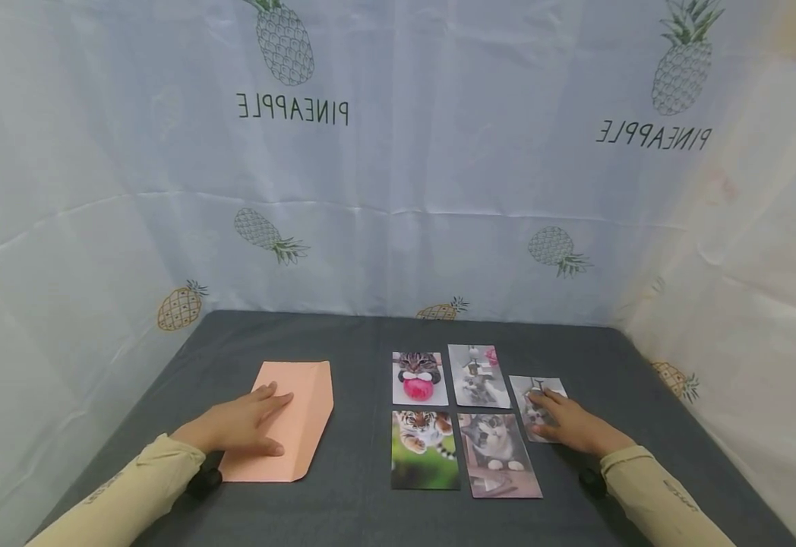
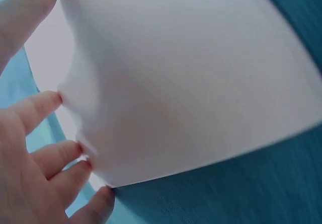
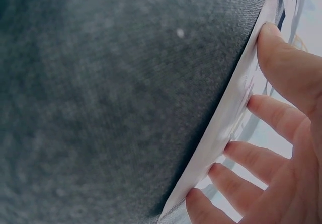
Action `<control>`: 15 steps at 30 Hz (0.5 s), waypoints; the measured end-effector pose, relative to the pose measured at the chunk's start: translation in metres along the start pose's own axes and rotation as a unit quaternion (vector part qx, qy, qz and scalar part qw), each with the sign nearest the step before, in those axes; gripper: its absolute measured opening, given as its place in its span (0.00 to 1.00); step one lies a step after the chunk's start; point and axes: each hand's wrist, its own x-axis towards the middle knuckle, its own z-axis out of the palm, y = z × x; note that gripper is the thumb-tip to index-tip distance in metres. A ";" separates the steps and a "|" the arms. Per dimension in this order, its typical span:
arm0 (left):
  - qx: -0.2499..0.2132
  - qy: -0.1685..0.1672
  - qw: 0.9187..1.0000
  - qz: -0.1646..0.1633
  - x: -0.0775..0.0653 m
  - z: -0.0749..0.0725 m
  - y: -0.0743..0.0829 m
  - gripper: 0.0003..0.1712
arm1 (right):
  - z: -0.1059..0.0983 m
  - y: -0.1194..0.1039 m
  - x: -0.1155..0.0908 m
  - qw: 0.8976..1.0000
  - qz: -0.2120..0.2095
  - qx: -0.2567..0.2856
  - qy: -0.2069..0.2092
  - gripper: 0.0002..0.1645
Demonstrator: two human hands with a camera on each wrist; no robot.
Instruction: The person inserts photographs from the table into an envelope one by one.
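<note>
A peach paper envelope with its flap side out lies on the left of the dark table. My left hand rests on it, fingers spread and fingertips pressing the paper; the left wrist view shows the envelope pale and close up. On the right, my right hand touches a small photo card, partly covering its grey picture. The right wrist view has the fingertips along the card, thumb apart from the fingers. Left of that hand lie a kitten card and a taller grey-toned cat card.
A tiger cub card and a cat card with a pink ball lie near the table's middle. Dark cloth covers the table. White pineapple-print curtains enclose the back and sides. A black wrist device sits under the left sleeve.
</note>
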 end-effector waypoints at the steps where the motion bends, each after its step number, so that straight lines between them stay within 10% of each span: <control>1: 0.003 0.001 1.000 0.001 0.002 0.001 0.003 0.56 | 0.000 0.000 0.000 1.000 -0.001 0.000 0.002 0.44; 15: 0.021 0.015 1.000 0.007 0.029 0.015 0.048 0.54 | 0.001 0.002 0.002 1.000 0.001 -0.007 0.000 0.45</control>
